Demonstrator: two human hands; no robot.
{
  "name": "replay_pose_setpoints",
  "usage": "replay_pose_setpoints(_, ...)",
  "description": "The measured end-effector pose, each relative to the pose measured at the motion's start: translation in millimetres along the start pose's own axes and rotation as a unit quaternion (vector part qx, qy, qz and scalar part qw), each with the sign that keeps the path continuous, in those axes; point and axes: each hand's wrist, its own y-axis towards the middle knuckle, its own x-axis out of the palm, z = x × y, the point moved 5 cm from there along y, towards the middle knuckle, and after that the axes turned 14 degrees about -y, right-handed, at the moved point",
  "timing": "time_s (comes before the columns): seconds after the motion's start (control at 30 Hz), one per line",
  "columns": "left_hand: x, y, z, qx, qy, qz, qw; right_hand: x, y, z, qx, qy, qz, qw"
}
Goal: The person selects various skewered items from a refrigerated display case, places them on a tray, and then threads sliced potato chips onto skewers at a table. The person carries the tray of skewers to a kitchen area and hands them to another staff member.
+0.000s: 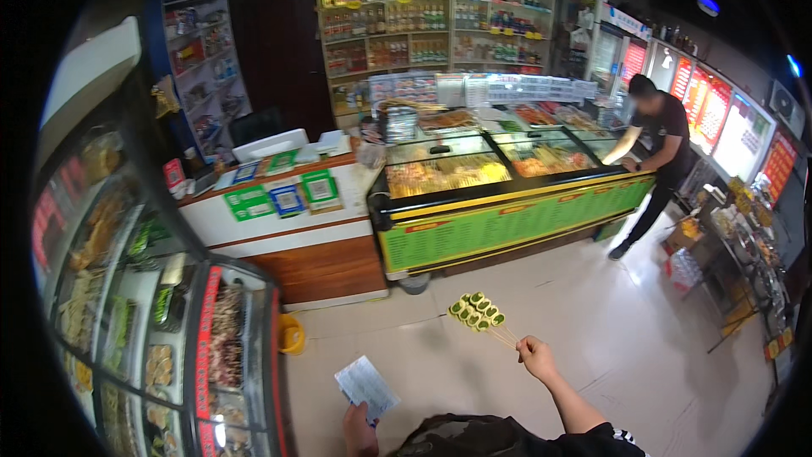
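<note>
My right hand (535, 355) is closed around the thin wooden sticks of several skewers (476, 312); rolled slices with green filling and pale yellow wrapping are threaded on their far ends. The skewers point up and left, held above the tiled floor. Lower and to the left, my left hand (360, 428) grips the bottom edge of a light-coloured paper or pad (368, 384) that bears writing too small to read. The two hands are well apart. Dark clothing shows between them at the bottom of the view.
A green-fronted glass-topped chest freezer (514, 222) of skewers stands ahead, beside a counter (317, 260). A glass food display case (203, 330) is at left, with a yellow bucket (292, 334) beside it. A person (660, 133) leans over the freezer's far end. A snack rack (729, 254) stands at right.
</note>
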Motion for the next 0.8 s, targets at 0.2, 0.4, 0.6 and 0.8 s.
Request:
replay_pose_setpoints(0.2,152,68,-27,-0.029,0.104,-0.082,0.991,-58,85,49,0.035,0.054,0.080,0.995)
replay_pose_setpoints(0.4,203,188,-15,0.015,0.120,-0.068,0.990,-59,225,12,0.017,0.194,0.077,0.978)
replay_pose_setpoints(0.6,294,312,0,0.022,0.127,-0.031,0.991,-71,403,-48,0.016,0.210,0.046,0.976)
replay_pose_setpoints(0.8,429,404,19,0.014,0.169,-0.111,0.979,-84,577,-101,-0.080,0.181,0.078,0.977)
